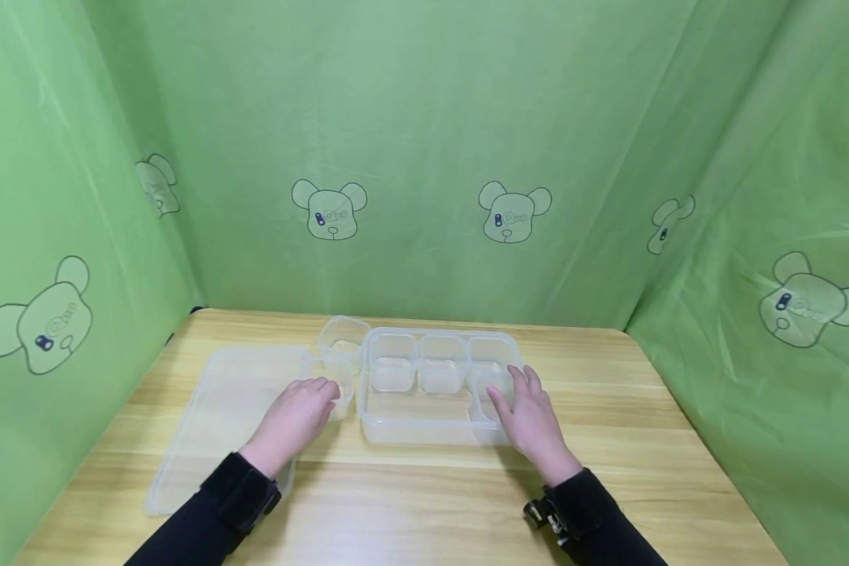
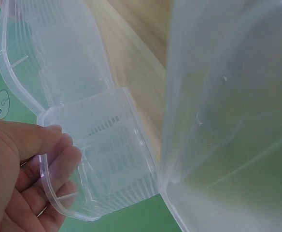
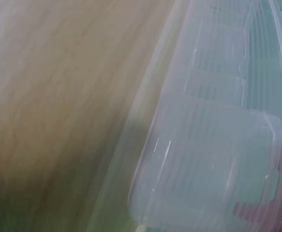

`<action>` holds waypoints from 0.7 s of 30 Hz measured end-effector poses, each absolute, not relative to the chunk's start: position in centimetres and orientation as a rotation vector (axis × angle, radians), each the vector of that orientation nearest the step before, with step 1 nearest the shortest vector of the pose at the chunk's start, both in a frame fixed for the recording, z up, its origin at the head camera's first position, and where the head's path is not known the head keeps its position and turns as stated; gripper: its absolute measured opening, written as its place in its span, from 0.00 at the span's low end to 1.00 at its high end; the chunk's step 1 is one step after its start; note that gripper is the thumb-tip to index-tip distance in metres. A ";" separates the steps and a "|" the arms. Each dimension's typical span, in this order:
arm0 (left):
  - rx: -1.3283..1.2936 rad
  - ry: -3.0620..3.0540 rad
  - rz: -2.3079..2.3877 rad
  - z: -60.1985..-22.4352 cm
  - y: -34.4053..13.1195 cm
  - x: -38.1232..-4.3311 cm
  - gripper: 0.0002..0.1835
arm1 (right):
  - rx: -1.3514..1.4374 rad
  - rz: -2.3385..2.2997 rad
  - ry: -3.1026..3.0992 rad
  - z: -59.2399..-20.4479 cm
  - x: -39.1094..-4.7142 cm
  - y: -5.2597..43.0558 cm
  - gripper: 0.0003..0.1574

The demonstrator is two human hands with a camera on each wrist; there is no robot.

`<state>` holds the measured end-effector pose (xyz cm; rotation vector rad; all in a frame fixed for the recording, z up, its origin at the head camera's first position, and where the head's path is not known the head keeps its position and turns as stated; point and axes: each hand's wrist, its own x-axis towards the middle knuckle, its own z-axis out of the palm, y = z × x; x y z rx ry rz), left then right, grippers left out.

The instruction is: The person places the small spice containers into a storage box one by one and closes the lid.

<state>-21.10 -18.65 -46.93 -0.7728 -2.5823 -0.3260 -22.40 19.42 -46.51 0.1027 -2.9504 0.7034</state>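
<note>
My left hand point(image 1: 299, 415) pinches the rim of a small clear plastic box point(image 1: 341, 402), with thumb and fingers on either side of its wall. In the left wrist view this small box point(image 2: 114, 159) shows ribbed sides. Over the front right of a large clear rectangular container point(image 1: 417, 431), my right hand point(image 1: 534, 420) holds another small box point(image 1: 483, 397) by its right wall. A fingertip point(image 3: 249, 211) shows through the plastic in the right wrist view. Three more small boxes stand in the container's back row, one of them the middle box point(image 1: 442, 377).
Another small clear box point(image 1: 344, 336) stands behind the left hand, beside the container. A large flat translucent lid point(image 1: 222, 409) lies on the wooden table point(image 1: 396, 503) at the left, partly under the left forearm. Green cloth point(image 1: 424, 118) surrounds the back and sides.
</note>
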 end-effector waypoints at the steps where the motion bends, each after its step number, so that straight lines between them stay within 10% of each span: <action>1: -0.773 -2.581 -0.332 -46.9 -18.6 -21.1 0.09 | 0.102 0.704 -2.950 -46.5 -22.4 19.4 0.48; 21: -0.778 -2.553 -0.441 -45.2 -18.8 -20.7 0.05 | 0.112 0.718 -2.944 -46.5 -22.3 19.5 0.48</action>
